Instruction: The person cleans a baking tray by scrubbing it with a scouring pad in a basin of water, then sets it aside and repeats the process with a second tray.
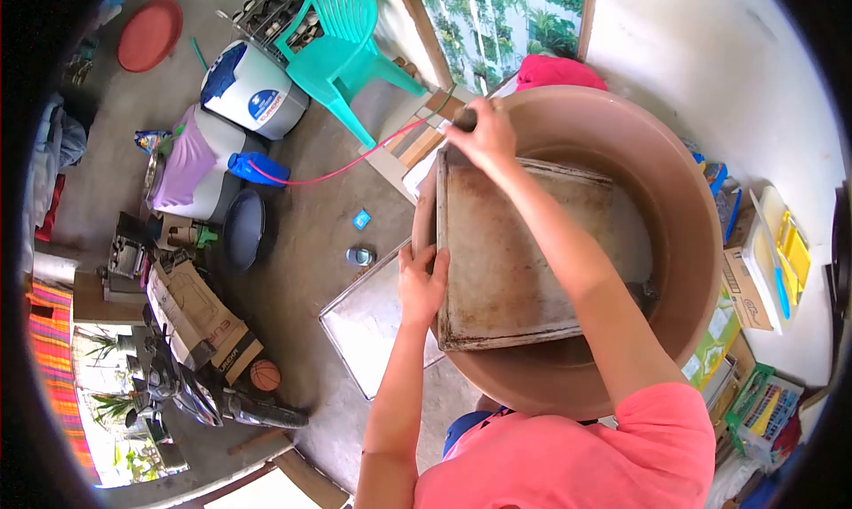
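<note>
A large, brown-stained metal baking tray (524, 260) rests tilted inside a wide brown plastic tub (692, 181), with murky water around it. My left hand (422, 283) grips the tray's near left rim, thumb over the edge. Near the tray's far left corner, my right hand (486, 138) is closed around a tool with a dark, rounded handle (464, 118); I cannot tell what kind of tool it is. The tool's lower part is largely hidden by the hand and the tray rim. A second, cleaner-looking metal tray (377, 323) lies on the floor left of the tub.
Left of the tub are a blue jug (257, 168), a dark basin (246, 229) and a small glass jar (359, 256). A green plastic chair (333, 61) stands beyond. Boxes (747, 287) and household items line the right wall. A motorcycle (209, 394) stands at lower left.
</note>
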Demonstrator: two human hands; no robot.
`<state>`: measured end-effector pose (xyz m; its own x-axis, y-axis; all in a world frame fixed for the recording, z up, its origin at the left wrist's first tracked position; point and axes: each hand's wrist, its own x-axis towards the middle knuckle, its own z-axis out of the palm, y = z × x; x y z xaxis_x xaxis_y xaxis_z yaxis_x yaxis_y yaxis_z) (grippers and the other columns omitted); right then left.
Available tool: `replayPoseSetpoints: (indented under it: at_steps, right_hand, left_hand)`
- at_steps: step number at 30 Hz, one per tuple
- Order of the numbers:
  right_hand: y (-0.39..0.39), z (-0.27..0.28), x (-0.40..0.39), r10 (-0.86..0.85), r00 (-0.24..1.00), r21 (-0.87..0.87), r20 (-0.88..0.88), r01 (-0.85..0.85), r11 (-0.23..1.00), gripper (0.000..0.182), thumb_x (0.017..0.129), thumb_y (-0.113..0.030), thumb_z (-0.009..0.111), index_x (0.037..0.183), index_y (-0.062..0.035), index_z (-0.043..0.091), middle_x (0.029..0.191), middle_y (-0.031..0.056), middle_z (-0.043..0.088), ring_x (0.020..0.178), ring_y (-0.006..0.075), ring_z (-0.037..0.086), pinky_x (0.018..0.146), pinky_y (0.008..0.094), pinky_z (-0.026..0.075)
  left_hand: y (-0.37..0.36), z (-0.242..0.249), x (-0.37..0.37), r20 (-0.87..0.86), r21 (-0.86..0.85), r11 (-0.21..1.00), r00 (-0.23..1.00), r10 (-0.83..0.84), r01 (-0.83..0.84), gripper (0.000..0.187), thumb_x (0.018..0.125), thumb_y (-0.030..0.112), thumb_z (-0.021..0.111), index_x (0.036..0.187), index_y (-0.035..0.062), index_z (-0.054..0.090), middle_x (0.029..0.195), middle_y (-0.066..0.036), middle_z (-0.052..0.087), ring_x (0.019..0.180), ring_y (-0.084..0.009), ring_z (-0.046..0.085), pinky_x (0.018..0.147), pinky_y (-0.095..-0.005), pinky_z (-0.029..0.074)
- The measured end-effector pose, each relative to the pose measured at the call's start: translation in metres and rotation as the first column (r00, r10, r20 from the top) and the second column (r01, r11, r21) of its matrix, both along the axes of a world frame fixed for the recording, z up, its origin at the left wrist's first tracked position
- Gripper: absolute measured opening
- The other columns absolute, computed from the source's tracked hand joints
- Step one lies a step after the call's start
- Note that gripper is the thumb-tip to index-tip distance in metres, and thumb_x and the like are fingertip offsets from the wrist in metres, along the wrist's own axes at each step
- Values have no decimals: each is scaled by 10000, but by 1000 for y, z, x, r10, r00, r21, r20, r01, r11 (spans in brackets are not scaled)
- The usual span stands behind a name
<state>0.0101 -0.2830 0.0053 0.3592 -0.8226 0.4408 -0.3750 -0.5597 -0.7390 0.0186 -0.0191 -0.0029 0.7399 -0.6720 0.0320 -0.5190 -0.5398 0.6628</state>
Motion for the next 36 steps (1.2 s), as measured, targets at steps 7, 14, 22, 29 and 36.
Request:
replayPoseSetpoints:
  at_steps: [7,14,22,29,36]
  right_hand:
    - [9,12,-3,83,996,-85,-14,-84,993,482,693,-406,775,987,-100,544,1020,125,514,937,353,585,719,472,504]
    - [0,19,-2,73,997,-186,-26,-76,980,506,683,-392,790,1020,-108,542,1045,127,498,949,334,569,705,458,521]
    - [-14,14,4,105,993,-121,-47,-110,987,523,663,-381,804,1035,-115,551,1080,148,497,1001,348,553,732,479,529]
    - [-12,11,5,139,988,-49,-72,-143,989,541,655,-412,796,1030,-104,555,1055,151,507,1001,345,558,733,481,518]
    - [-12,16,3,76,995,-107,-69,-83,991,508,672,-412,787,1017,-117,557,1055,129,505,991,328,557,723,462,524]
  left_hand:
    - [-1,5,-2,-26,-13,1000,1000,6,-6,384,851,369,646,1041,38,683,1197,-232,530,1050,-395,568,892,-422,464]
    - [-1,2,-3,27,-75,997,1000,11,-8,356,845,318,660,1011,3,674,1067,-232,548,985,-387,569,862,-411,460]
    - [-1,0,-3,34,-105,994,999,5,-1,343,842,297,667,989,-13,673,1008,-231,557,945,-381,573,843,-406,459]
    - [-1,3,-4,20,-102,995,1000,14,-12,351,839,302,669,990,-14,674,1009,-222,556,940,-376,574,839,-408,460]
    - [-1,3,-3,-8,-110,994,1000,11,-12,360,836,304,672,1002,-16,673,998,-214,555,929,-375,576,836,-408,461]
